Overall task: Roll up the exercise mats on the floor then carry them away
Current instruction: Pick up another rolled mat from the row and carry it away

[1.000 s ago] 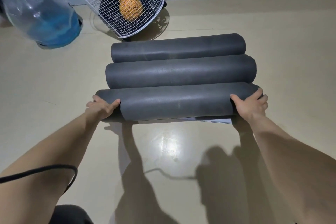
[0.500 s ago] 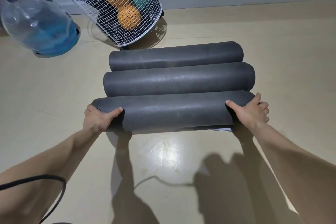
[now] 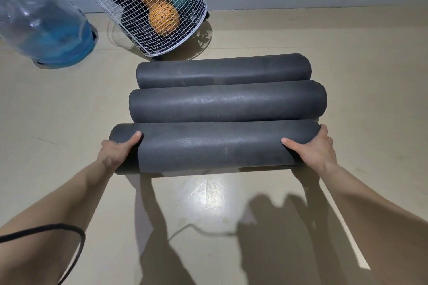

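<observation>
Step in hand: rolling appears complete; the lift for carrying is being set up.

1. Far left, a clear water jug (image 3: pixel 44 28) stands on the floor (image 3: pixel 347 65), with a wire basket (image 3: pixel 108 7) of balls to its right. Both are behind the mats and apart from them.
2. The left hand (image 3: pixel 115 152) grips the left end of the nearest mat (image 3: pixel 213 146). The thumb lies over the top. The fingers are hidden round the end.
3. The nearest mat lies crosswise in front of the person. It touches the middle mat (image 3: pixel 227 102), which touches the far mat (image 3: pixel 222 70). All three are rolled and parallel.
4. The right hand (image 3: pixel 312 148) grips the right end in the same way, thumb on top.

Whether the nearest mat rests on the floor or is just clear of it cannot be told.

Next move, as a judgement: raise both ends evenly, keeping the loose edge pinned so that the roll does not unwind
</observation>
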